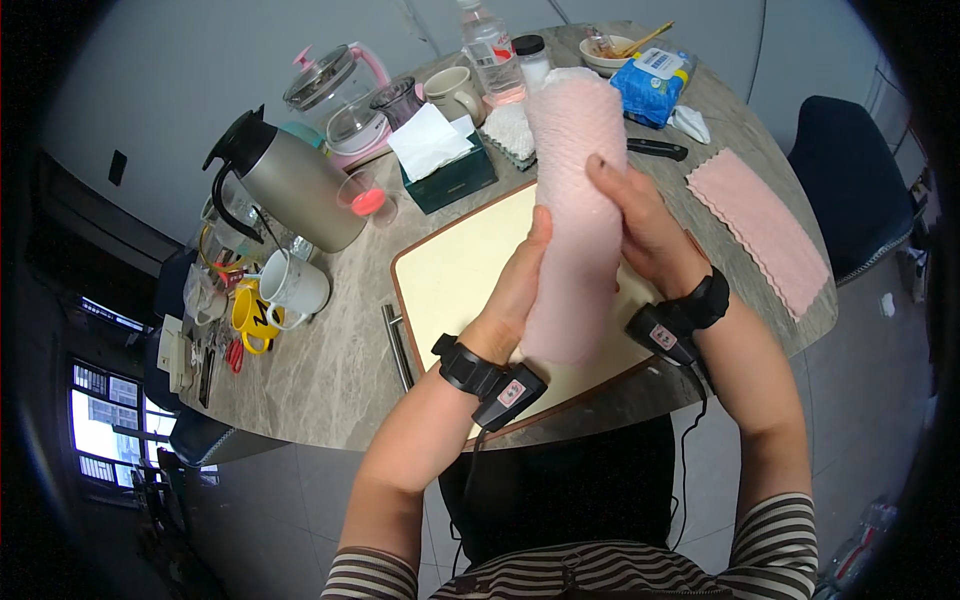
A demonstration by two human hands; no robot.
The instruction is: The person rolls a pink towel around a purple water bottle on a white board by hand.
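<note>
Upright over the cutting board [450, 265], a long roll of pink cloth [578, 230] is held between my two hands. My left hand [517, 285] wraps its left side, thumb pointing up along it. My right hand [650, 225] grips the right side a little higher, its thumb lying across the front. Most of my fingers are hidden behind the roll. A black strap with a small box is on each wrist. Flat on the table to the right is a pink cloth [755, 230] with a scalloped edge. The cutting board is cream with a brown rim and a metal handle.
Behind the board stand a tissue box [450, 180], a steel jug [285, 180], a glass kettle [345, 100], a water bottle [490, 55] and a blue wipes pack [650, 88]. A black-handled knife [655, 149] lies beyond my right hand. Mugs [294, 287] crowd the left.
</note>
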